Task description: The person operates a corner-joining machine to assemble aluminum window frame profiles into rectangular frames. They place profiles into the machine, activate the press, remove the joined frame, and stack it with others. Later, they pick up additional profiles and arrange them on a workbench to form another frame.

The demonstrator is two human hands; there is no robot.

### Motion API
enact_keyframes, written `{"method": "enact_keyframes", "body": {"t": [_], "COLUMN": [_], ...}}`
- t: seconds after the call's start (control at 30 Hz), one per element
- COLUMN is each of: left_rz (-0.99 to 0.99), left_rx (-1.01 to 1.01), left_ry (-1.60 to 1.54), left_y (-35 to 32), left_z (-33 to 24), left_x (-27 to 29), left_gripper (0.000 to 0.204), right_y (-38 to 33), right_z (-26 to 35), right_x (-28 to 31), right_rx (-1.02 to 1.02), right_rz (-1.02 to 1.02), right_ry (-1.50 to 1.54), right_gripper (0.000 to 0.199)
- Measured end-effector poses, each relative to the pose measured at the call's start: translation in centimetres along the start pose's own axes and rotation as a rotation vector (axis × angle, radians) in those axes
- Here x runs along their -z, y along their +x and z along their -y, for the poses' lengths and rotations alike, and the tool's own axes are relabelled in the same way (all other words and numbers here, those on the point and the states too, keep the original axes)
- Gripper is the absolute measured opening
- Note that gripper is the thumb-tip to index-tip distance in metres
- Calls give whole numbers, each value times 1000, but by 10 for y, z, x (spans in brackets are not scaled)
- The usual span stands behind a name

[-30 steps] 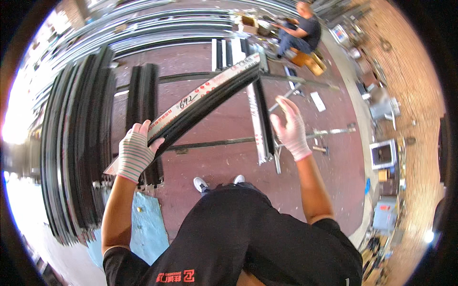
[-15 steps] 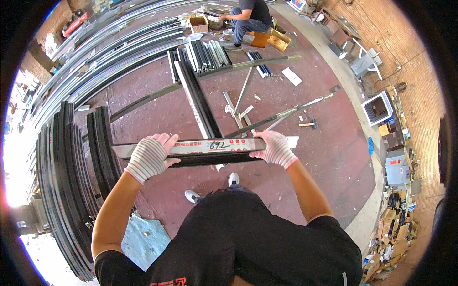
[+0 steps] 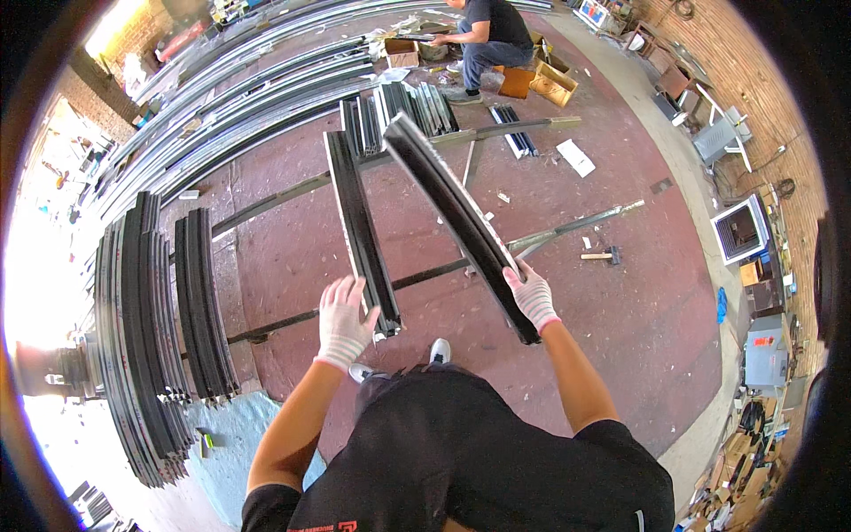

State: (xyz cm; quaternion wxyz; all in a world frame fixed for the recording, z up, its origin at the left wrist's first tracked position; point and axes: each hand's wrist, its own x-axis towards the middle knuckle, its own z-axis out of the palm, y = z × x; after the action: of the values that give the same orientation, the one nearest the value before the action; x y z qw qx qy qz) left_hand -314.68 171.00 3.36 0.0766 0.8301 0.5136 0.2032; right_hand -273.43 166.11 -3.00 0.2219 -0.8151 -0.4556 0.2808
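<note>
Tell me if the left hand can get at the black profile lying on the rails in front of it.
Probably yes. The left hand is open right beside the near end of the black profile, with nothing between them; the right hand holds the other profile off to the side.

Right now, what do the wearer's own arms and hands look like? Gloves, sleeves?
Both hands wear white knit work gloves with pinkish-red ribbed cuffs: left hand, right hand. Forearms are bare below short black sleeves of a black T-shirt with a small red print at the hem. No watch or bands visible.

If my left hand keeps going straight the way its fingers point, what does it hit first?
Probably the black metal bar lying just ahead; the left hand looks nearly at its near end, though depth is unclear.
</note>
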Motion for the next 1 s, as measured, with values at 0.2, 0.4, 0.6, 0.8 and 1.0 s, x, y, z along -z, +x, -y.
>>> {"method": "enact_keyframes", "body": {"t": [0.2,0.4,0.6,0.8,1.0], "left_rz": [106,113,102,220,234], "left_rx": [200,532,925,985,954], "left_ry": [-67,-188,-861,-1021,-379], "left_y": [-72,-94,-81,-47,-18], "left_z": [20,33,41,44,1], "left_x": [-29,-66,-115,-118,-80], "left_gripper": [63,57,61,61,66], "right_y": [67,101,83,49,14], "right_z": [-1,-3,-41,-67,-11], "right_x": [-17,-30,-32,-26,3], "right_rx": [-67,-111,-71,-77,-75], "right_rz": [3,86,56,203,-50], "right_ry": [82,102,243,486,-146], "right_gripper": [95,105,104,92,67]}}
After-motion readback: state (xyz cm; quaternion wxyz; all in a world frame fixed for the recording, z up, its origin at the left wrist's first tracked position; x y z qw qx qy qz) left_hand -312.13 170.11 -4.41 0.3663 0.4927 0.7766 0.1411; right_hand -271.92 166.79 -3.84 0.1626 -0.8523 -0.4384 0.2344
